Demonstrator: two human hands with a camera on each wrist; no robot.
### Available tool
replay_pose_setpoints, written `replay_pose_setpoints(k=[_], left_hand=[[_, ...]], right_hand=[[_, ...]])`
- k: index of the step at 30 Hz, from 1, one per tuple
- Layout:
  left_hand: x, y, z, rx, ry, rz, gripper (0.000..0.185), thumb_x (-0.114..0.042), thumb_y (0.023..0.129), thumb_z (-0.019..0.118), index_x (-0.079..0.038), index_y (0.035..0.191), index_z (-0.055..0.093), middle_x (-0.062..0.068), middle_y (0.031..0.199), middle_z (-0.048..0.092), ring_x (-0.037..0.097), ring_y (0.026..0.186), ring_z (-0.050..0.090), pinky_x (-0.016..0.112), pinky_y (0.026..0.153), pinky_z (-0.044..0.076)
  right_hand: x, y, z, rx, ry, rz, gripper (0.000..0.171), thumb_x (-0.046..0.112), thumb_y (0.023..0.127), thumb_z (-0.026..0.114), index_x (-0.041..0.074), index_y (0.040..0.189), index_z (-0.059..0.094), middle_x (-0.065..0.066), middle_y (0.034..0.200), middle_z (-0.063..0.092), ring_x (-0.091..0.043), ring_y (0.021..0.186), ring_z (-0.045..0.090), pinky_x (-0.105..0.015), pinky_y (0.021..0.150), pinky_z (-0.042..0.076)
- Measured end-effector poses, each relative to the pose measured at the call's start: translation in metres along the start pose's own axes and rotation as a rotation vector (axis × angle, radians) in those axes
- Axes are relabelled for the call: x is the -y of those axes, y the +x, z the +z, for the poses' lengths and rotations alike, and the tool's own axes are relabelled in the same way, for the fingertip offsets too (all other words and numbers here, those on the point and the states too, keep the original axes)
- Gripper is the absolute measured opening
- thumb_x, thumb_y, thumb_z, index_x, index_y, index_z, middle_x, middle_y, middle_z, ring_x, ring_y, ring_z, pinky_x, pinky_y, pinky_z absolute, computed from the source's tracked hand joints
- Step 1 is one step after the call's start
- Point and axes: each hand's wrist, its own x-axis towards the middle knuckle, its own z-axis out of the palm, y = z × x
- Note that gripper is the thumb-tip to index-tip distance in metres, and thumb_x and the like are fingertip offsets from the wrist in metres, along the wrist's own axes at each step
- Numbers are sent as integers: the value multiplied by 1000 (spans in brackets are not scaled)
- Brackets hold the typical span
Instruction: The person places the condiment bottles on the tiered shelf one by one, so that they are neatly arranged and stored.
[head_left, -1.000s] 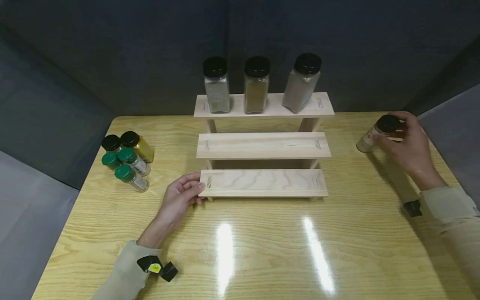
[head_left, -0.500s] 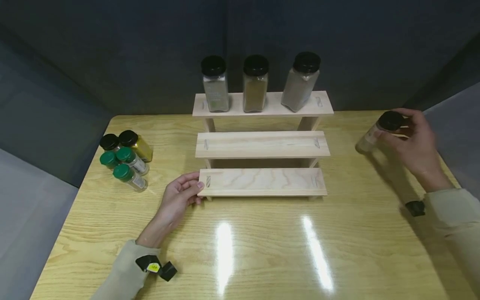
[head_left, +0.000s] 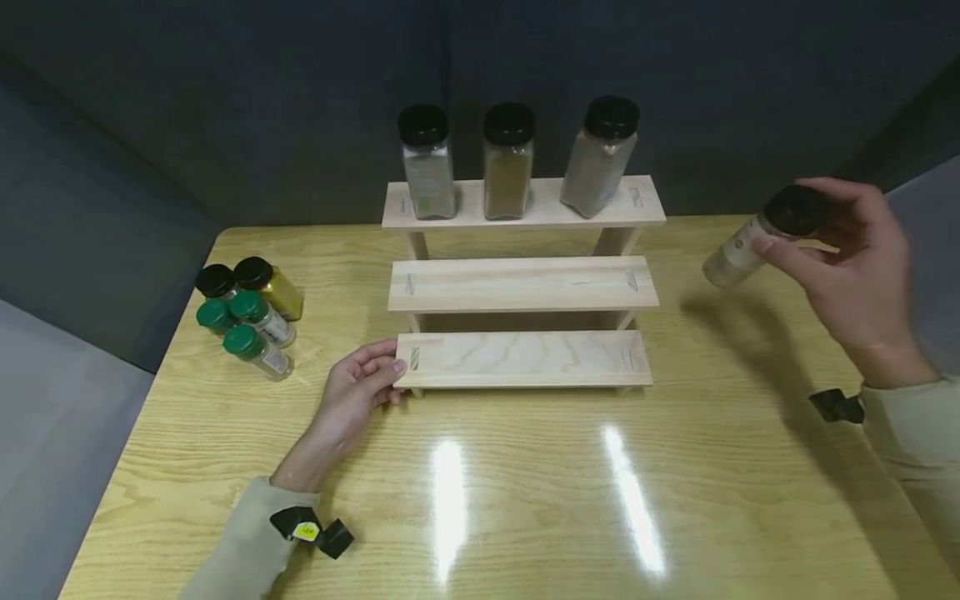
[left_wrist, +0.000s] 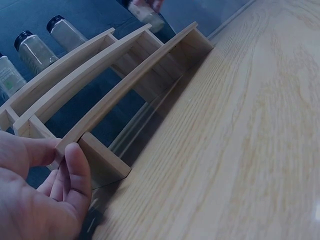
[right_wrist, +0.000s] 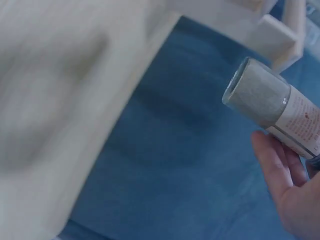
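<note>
A three-step wooden spice rack (head_left: 522, 284) stands at the middle of the table. My left hand (head_left: 351, 397) pinches the left end of its lowest shelf between thumb and fingers; the left wrist view shows this pinch up close. On the right, my right hand (head_left: 862, 271) holds a spice jar (head_left: 742, 250) near its black lid. This jar tilts in the air, its base toward the rack and its shadow apart from it on the table. In the right wrist view the jar (right_wrist: 265, 95) shows pale contents and a printed label.
Three black-lidded jars stand on the top shelf: a pale left one (head_left: 431, 179), a brown middle one (head_left: 508, 179) and a turned right one (head_left: 598, 171). Several jars with green and black lids, such as a yellow one (head_left: 279, 292), cluster at the table's left. Dark panels surround the table (head_left: 540, 483).
My right hand has lifted the spice jar off the table and moved slightly right. The left hand keeps its pinch on the rack.
</note>
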Motion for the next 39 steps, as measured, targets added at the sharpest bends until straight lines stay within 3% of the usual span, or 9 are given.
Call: replay_pose_setpoints(k=[6, 10, 17, 21, 25, 39], left_hand=[[0, 0, 0, 7, 10, -1, 44, 3, 110, 60, 11, 152, 48, 5, 103, 69, 11, 75, 63, 21, 67, 57], [0, 0, 0, 3, 15, -4, 44, 3, 110, 60, 12, 151, 48, 5, 103, 68, 11, 76, 63, 21, 67, 57], [0, 1, 0, 3, 17, -5, 43, 3, 110, 60, 11, 151, 49, 6, 104, 68, 12, 77, 63, 21, 67, 57], [0, 0, 0, 4, 25, -4, 44, 2, 110, 60, 11, 151, 48, 6, 105, 68, 12, 77, 63, 21, 68, 58], [1, 1, -1, 1, 27, -4, 44, 2, 110, 60, 11, 151, 49, 6, 105, 69, 12, 77, 63, 22, 67, 57], [2, 1, -1, 6, 25, 10, 43, 3, 110, 60, 12, 150, 49, 6, 103, 69, 12, 76, 63, 22, 67, 58]], right_hand=[[23, 0, 10, 12, 268, -83, 61, -22, 82, 78, -8, 140, 65, -13, 121, 72, -17, 104, 71, -13, 77, 59], [37, 1, 16, 42, 279, -131, 60, -22, 82, 78, -10, 139, 64, -17, 123, 71, -20, 105, 72, -15, 80, 60], [61, 1, 31, 139, 183, -185, 58, -19, 87, 77, -7, 142, 65, -20, 127, 70, -22, 109, 71, -16, 84, 61], [67, 3, 43, 178, 349, -163, 58, -22, 84, 78, -10, 139, 65, -20, 125, 69, -24, 108, 71, -18, 85, 62], [69, 3, 57, 202, 439, -158, 59, -22, 83, 79, -10, 139, 65, -18, 125, 70, -24, 110, 71, -19, 86, 62], [70, 4, 92, 281, 341, -143, 62, -17, 84, 83, -1, 141, 68, -13, 123, 71, -21, 106, 71, -17, 80, 61]])
